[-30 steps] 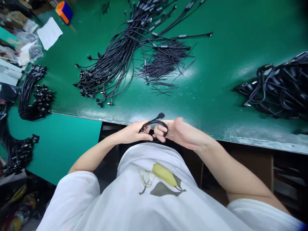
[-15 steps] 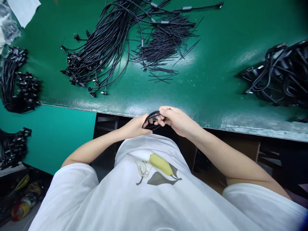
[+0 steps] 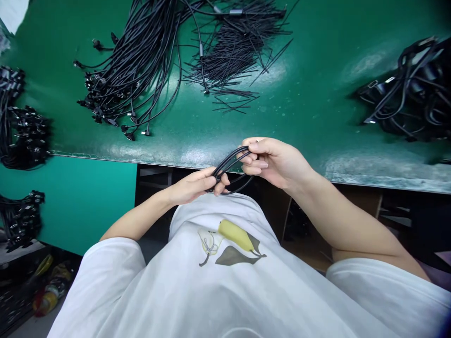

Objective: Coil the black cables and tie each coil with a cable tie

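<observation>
Between my hands, just off the table's front edge, is a black cable (image 3: 230, 160) coiled into loops. My left hand (image 3: 200, 182) pinches the coil at its left end, thumb on top. My right hand (image 3: 273, 159) grips the other end of the loops, higher and over the table edge. Part of the coil is hidden behind the fingers. Beyond the hands, a pile of thin black strips (image 3: 234, 51), perhaps cable ties, lies on the green table (image 3: 310, 108). A large bundle of black cables (image 3: 141, 61) with small plugs spreads to its left.
Coiled black cables (image 3: 419, 94) are heaped at the right. More cable bundles lie at the far left, one (image 3: 28, 136) on the table and one (image 3: 21, 218) by a lower green surface (image 3: 91, 202). White paper (image 3: 14, 11) sits at the top left corner.
My right hand has moved up and to the right, away from my left, and the cable loops between them are drawn longer. The view has shifted slightly.
</observation>
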### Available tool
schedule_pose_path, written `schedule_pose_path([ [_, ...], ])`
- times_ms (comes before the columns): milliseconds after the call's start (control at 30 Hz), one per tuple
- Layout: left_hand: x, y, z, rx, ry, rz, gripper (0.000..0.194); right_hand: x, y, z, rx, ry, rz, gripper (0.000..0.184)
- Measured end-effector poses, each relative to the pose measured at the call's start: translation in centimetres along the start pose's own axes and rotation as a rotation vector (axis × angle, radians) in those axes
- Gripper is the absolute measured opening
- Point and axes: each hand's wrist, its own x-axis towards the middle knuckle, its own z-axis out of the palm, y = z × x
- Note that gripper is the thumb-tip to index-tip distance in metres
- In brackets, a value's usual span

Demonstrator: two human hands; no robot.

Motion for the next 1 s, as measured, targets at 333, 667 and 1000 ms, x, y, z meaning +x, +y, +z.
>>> schedule_pose_path([
  [333, 1.0, -0.7, -0.7, 0.694, 0.287, 0.185, 0.042, 1.5, 1.7, 2.5, -0.023, 0.033, -0.315, 0.040],
  [667, 2.1, -1.2, 0.3, 0.436, 0.050, -0.003, 0.050, 2.5, 2.3, 4.1, 0.049, 0.039, -0.288, 0.054],
  [1000, 3.9, -0.6, 1.9, 0.111, 0.073, -0.037, 0.064, 3.6, 1.2, 4.5, 0.088, 0.061, -0.273, 0.042],
])
